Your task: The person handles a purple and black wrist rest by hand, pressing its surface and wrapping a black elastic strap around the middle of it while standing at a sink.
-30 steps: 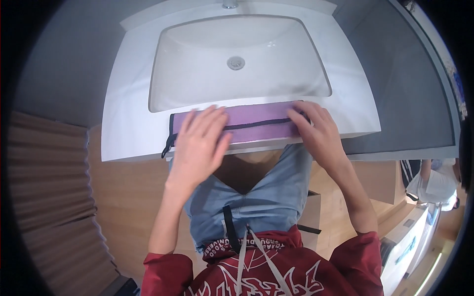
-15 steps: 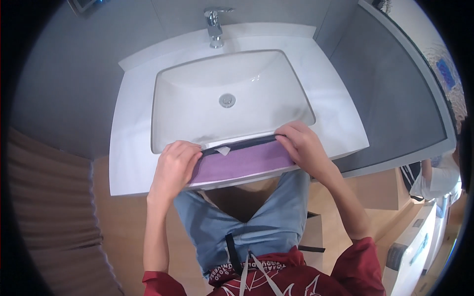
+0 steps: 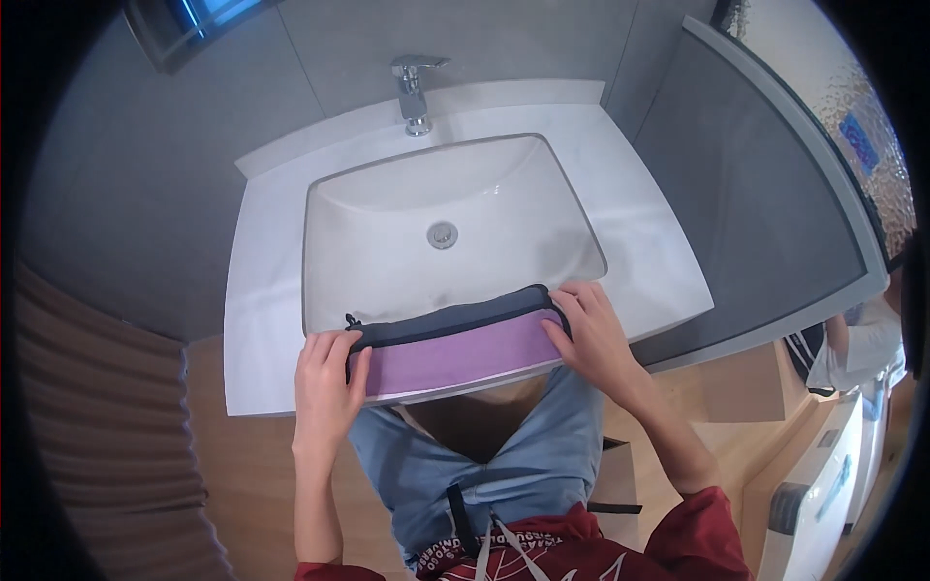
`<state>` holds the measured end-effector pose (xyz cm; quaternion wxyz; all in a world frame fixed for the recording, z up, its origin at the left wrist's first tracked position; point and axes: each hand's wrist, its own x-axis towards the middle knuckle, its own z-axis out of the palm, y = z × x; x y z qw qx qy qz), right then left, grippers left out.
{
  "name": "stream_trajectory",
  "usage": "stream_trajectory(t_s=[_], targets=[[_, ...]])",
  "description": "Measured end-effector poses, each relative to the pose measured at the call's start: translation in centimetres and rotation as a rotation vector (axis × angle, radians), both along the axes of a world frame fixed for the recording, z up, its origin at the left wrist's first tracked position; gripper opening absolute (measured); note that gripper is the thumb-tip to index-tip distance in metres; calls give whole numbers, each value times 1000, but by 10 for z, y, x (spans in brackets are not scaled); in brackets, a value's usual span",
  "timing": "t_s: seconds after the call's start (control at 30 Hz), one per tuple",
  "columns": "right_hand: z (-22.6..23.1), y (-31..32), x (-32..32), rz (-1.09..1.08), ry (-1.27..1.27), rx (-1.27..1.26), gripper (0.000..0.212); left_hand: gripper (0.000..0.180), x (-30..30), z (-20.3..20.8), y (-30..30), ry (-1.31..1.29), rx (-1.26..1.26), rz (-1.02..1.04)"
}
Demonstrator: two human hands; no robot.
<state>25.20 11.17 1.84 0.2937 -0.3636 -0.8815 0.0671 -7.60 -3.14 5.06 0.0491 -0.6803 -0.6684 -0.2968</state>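
Note:
A long, flat purple and dark grey fabric pouch [image 3: 460,350] with black edging lies across the front rim of the white washbasin counter. Its grey strip faces the bowl, and a small black pull or cord sticks up at the left end. My left hand [image 3: 329,376] pinches that left end, thumb on the purple side. At the other end, my right hand [image 3: 593,334] grips the corner between thumb and fingers. The pouch is held stretched between both hands, just in front of the white sink bowl [image 3: 387,257].
A chrome faucet [image 3: 414,97] stands behind the bowl, whose round drain [image 3: 442,235] is in the middle. To the right is a grey framed panel [image 3: 756,194]. A brown pleated curtain [image 3: 107,416] hangs at the left. Another person [image 3: 862,353] is at the far right.
The pouch's upper edge has been turned so its dark grey strip now shows toward the bowl. The small white tag is out of sight. My fingers have shifted to the pouch's end corners.

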Motion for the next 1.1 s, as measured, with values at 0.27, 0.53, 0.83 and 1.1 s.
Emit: stream_trajectory(t_s=[0.27,0.53,0.83,1.1], targets=[[-5,-6,4,-49,82,-70,28,16,-3,-16,-15,-245,-93,103],[22,-34,30,86,274,-506,26,15,0,-22,-63,-609,-64,-50],[15,-50,69,252,169,-634,28,13,-1,-22,-91,-527,-131,-93],[16,-42,58,142,345,-620,17,10,2,-37,-79,-704,-63,55]])
